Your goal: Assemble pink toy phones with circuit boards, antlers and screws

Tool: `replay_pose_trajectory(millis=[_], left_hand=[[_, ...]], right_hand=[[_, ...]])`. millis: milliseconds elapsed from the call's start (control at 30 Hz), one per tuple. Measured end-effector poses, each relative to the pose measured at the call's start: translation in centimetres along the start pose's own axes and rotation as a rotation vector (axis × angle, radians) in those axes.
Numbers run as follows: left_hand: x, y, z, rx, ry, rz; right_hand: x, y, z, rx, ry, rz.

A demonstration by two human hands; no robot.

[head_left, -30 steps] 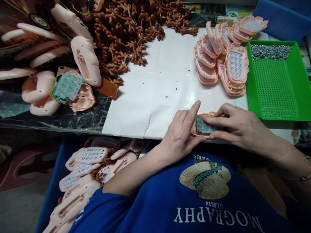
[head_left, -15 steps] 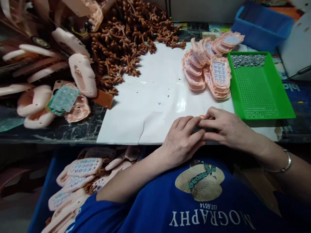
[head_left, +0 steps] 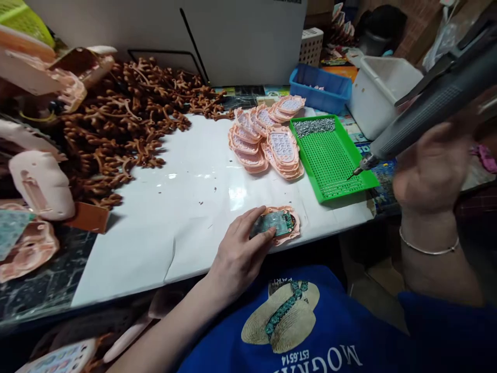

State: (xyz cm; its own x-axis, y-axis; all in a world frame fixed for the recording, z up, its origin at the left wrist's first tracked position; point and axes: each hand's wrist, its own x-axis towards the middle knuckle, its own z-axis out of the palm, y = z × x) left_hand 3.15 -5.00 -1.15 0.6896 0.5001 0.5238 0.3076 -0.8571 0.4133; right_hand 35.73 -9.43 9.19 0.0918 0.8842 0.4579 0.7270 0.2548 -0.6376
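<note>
My left hand (head_left: 238, 248) rests on the white sheet (head_left: 186, 207) near the table's front edge, fingers pressing on a pink toy-phone shell (head_left: 289, 228) with a green circuit board (head_left: 272, 224) lying in it. My right hand (head_left: 433, 168) is raised at the right, blurred, wrapped round a grey electric screwdriver (head_left: 430, 103). The screwdriver's tip hovers over the near right corner of the green tray (head_left: 330, 160).
A stack of pink keypad shells (head_left: 267, 142) lies left of the green tray, which holds several screws (head_left: 312, 126) at its far end. A heap of brown plastic parts (head_left: 128, 124) fills the back left. More pink shells (head_left: 39, 181) sit at left; a blue bin (head_left: 320, 88) and white tub (head_left: 382, 83) stand behind.
My right hand left the shell and rose to the right, now holding the screwdriver. My left hand stays on the board. The view has tilted up and swung right.
</note>
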Motion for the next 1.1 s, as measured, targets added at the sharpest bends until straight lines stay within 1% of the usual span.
replay_pose_trajectory(millis=[33, 67, 100, 167, 233, 300, 367, 467, 533, 600, 667, 733, 767, 867, 967, 1100], left_hand=[[0.2, 0.1, 0.1, -0.001, 0.008, -0.001], [0.4, 0.3, 0.3, 0.001, 0.013, -0.001], [0.6, 0.5, 0.6, 0.004, 0.016, 0.0], [1.2, 0.9, 1.1, 0.016, 0.018, 0.004], [1.9, 1.3, 1.7, 0.032, 0.007, 0.016], [2.5, 1.6, 1.9, 0.049, -0.02, 0.038], [3.0, 1.8, 2.0, 0.085, -0.053, 0.055], [3.2, 2.0, 1.8, 0.165, -0.075, 0.073], [3.2, 2.0, 1.7, 0.193, -0.087, 0.106], [3.1, 1.9, 1.8, 0.182, -0.122, 0.149], [3.0, 1.7, 1.9, 0.148, -0.18, 0.191], [3.0, 1.6, 1.9, 0.118, -0.231, 0.216], [3.0, 1.5, 2.0, 0.107, -0.241, 0.221], [3.1, 1.4, 1.9, 0.083, -0.242, 0.21], [3.2, 1.4, 1.9, 0.078, -0.231, 0.202], [3.3, 1.4, 2.0, 0.092, -0.209, 0.197]], right_hand=[[0.6, 0.0, 0.0, 0.096, 0.083, 0.008], [1.2, -0.1, 0.1, 0.188, 0.138, 0.012], [1.6, -0.3, 0.3, 0.259, 0.155, 0.017], [2.3, -0.8, 1.0, 0.316, 0.12, 0.049], [2.7, -0.9, 1.8, 0.345, 0.142, 0.071], [3.0, -0.6, 2.6, 0.364, 0.155, 0.074], [3.1, -0.2, 2.9, 0.337, 0.139, 0.08], [3.2, -0.1, 2.0, 0.287, 0.103, 0.067], [3.5, -0.5, 1.0, 0.291, 0.154, 0.042], [3.9, -0.9, 0.1, 0.289, 0.219, 0.085], [4.2, -0.9, 0.1, 0.301, 0.205, 0.162], [4.3, -0.4, 1.0, 0.382, 0.129, 0.184], [4.2, 0.0, 1.7, 0.446, 0.113, 0.162], [3.8, 0.9, 3.8, 0.597, 0.143, 0.119], [3.4, 1.4, 4.9, 0.56, 0.148, 0.143], [3.1, 1.9, 5.3, 0.442, 0.129, 0.166]])
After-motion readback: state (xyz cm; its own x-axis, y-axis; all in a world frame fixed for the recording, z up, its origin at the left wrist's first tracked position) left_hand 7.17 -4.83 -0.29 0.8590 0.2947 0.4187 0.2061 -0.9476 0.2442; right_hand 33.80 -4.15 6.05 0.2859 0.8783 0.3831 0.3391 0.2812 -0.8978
